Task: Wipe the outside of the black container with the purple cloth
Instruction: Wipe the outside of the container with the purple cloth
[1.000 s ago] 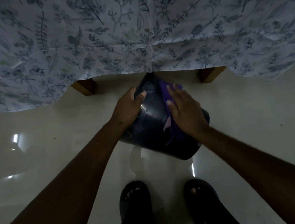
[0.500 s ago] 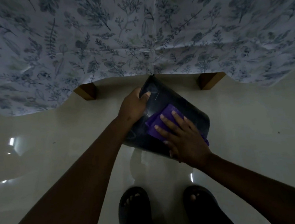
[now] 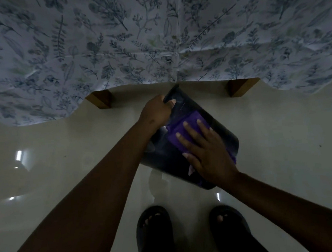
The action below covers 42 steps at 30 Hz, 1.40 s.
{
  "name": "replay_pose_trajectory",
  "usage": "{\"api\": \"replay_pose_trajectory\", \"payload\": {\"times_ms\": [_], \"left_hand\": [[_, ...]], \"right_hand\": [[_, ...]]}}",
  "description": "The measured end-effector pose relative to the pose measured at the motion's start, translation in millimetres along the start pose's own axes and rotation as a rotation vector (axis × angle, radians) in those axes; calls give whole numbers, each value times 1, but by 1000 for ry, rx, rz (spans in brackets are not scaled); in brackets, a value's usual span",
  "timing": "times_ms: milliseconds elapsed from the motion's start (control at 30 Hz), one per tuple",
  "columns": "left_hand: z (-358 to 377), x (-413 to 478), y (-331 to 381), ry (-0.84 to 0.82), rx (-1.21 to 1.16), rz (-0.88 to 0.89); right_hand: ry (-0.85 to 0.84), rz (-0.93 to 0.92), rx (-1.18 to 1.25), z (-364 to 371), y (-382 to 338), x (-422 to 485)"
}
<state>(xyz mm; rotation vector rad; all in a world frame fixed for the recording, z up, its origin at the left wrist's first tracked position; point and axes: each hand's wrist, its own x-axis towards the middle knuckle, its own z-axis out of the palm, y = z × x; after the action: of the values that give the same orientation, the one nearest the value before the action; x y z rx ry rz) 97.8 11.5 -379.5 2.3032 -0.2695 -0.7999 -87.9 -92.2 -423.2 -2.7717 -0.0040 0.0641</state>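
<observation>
Your left hand (image 3: 156,111), just left of centre frame, is curled shut over the upper rim of the black container (image 3: 182,112), which is tipped above the floor (image 3: 65,173) in the middle of the frame; judging by its glossy wall it is light, rigid plastic and likely slippery, so that rim is the place to grip. Further right, your right hand (image 3: 207,156) lies flat with fingers spread, pressing the soft purple cloth (image 3: 178,130) against the container's outer wall rather than pinching it.
</observation>
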Motion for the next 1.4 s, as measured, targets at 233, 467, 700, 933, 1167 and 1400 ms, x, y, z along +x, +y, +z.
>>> {"api": "replay_pose_trajectory", "payload": {"times_ms": [233, 467, 700, 933, 1167, 1400], "left_hand": [[-11, -41, -20, -75, -176, 73], [-9, -24, -18, -15, -57, 86], [-8, -31, -18, 22, -63, 164], [-5, -56, -24, 62, -27, 244], [-3, -80, -14, 39, 112, 409], [-4, -112, -23, 123, 254, 592]], "right_hand": [[22, 319, 194, -22, 43, 55], [-41, 82, 9, -4, -2, 0], [-42, 73, 35, -9, 12, 19], [-14, 446, 599, -31, 26, 71], [72, 652, 955, -51, 45, 53], [-51, 715, 1129, -61, 50, 38]]}}
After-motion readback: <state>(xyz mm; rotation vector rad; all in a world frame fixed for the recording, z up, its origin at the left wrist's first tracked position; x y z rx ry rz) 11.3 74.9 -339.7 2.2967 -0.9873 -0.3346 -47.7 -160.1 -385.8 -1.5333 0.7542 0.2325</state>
